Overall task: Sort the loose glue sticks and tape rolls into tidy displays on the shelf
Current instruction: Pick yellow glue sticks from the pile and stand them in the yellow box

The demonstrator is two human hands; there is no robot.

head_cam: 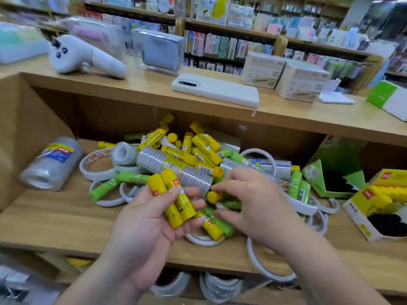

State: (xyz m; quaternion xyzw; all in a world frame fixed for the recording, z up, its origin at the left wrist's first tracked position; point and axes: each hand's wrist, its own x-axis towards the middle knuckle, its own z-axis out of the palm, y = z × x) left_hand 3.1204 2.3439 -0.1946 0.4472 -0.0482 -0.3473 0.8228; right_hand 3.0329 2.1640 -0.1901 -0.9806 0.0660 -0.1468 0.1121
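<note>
Wooden shop shelves (141,90), stocked stationery racks (231,30) behind.

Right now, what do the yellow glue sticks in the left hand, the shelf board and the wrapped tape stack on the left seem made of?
Yellow glue sticks in the left hand: likely smooth plastic, going by the slight sheen, with printed labels. Shelf board: wood or wood-look laminate, matt, with grain lines showing. Wrapped tape stack: clear tape under thin transparent film, shiny and creased, with a printed label.

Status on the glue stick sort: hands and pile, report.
Left hand holds two yellow glue sticks. Right hand pinches third yellow glue stick at the pile. Tape rolls tangled through it, shelf unsorted.
</note>
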